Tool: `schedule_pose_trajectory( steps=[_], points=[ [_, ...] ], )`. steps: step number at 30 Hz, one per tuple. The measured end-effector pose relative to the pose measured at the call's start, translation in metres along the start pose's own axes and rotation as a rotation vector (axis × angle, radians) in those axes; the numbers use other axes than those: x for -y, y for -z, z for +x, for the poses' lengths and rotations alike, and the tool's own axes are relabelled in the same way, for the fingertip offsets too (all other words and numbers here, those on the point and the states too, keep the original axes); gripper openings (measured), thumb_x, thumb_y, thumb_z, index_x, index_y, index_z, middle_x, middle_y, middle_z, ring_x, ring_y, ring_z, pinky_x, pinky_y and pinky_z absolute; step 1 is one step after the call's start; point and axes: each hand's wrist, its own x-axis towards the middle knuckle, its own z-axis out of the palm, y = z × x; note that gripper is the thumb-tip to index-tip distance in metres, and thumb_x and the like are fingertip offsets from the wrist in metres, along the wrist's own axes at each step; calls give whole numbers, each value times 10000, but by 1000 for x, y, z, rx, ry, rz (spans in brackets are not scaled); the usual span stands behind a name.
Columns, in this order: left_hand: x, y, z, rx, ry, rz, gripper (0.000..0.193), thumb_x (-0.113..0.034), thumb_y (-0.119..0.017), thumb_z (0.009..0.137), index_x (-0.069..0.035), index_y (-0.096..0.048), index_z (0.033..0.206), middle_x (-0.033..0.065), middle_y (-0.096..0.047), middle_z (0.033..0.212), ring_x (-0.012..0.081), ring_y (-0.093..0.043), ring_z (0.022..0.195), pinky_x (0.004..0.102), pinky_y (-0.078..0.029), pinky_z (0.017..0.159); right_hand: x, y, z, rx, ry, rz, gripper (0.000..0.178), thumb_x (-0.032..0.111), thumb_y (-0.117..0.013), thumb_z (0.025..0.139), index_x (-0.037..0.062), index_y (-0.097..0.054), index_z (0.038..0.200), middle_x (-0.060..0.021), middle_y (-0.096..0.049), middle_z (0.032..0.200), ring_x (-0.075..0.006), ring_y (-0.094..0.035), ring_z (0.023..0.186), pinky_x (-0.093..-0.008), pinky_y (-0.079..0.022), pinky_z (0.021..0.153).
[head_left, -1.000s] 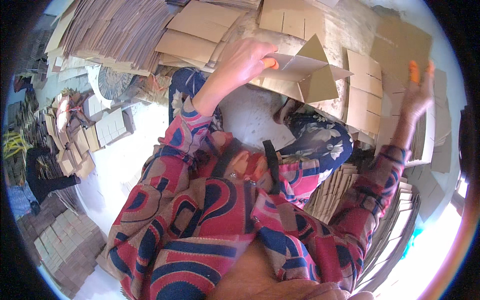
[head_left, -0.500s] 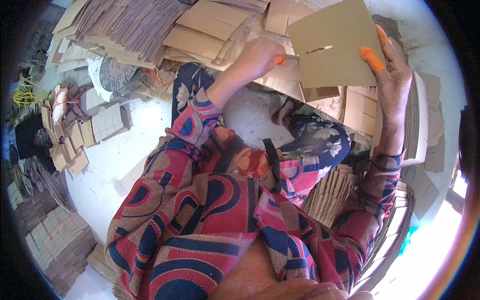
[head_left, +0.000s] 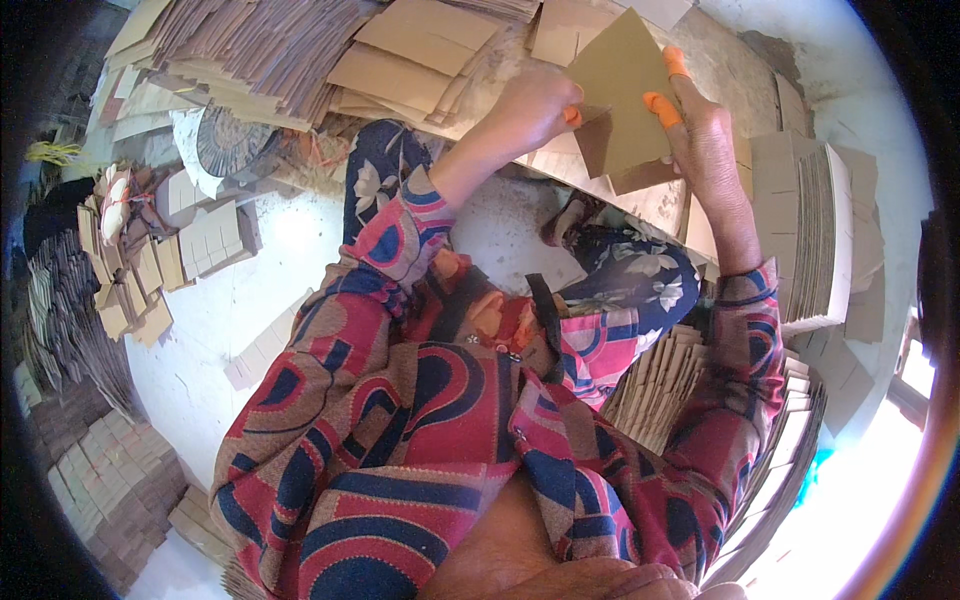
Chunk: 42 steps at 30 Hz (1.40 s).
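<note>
At the low board, my right hand (head_left: 700, 130) grips a tan cardboard sheet (head_left: 628, 95) by its right edge, thumb and finger in orange finger covers. The sheet is tilted, one corner pointing up. My left hand (head_left: 540, 108) is closed at its left side, with an orange cover on a fingertip. A darker cardboard piece (head_left: 594, 145) shows below that hand and meets the sheet. The left fingertips are partly hidden, but they seem to pinch this piece. How the two pieces join cannot be made out.
Under my hands lies a worn board (head_left: 665, 210). Flat cardboard pieces (head_left: 420, 40) and a tall stack (head_left: 260, 50) stand at the far left. Slotted sheets (head_left: 815, 235) are stacked at the right. Bundled cardboard (head_left: 145, 270) lies on the white floor (head_left: 200, 350).
My right hand has moved left with the sheet, which has turned and come closer to my left hand. The slit seen in the sheet before is no longer visible. My left hand shifted slightly.
</note>
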Motion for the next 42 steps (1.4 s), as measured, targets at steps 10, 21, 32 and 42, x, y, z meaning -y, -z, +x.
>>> schedule_pose_trajectory(
  steps=[10,21,32,42],
  points=[
    [14,-11,5,-97,-3,-59,86,-106,-656,709,-32,-622,681,198,-594,670,388,-608,700,469,-485,635,14,6,13,251,-319,93,521,17,-597,835,53,-464,1338,-53,-609,711,-99,-502,451,-234,-427,396],
    [4,-4,-2,-77,19,-64,91,-99,-652,713,-24,-601,703,182,-601,700,378,-603,723,470,-464,620,22,-20,-8,193,-279,-388,625,168,-597,808,43,-348,1367,-219,-620,940,-332,-621,943,-454,-495,761],
    [-2,-11,-8,-190,-81,-1,245,-176,-713,726,-52,-649,927,138,-649,846,307,-622,771,386,-488,654,-8,-30,-28,399,-155,-152,282,36,-610,750,15,-543,1023,-210,-638,816,-391,-615,842,-470,-465,804],
    [2,4,-17,-40,-379,229,343,-98,-596,742,-47,-607,1081,87,-640,917,255,-582,853,330,-480,662,7,-44,-32,314,100,-208,169,-6,-524,751,55,-553,906,-143,-602,677,-348,-620,656,-432,-495,585]
  ],
)
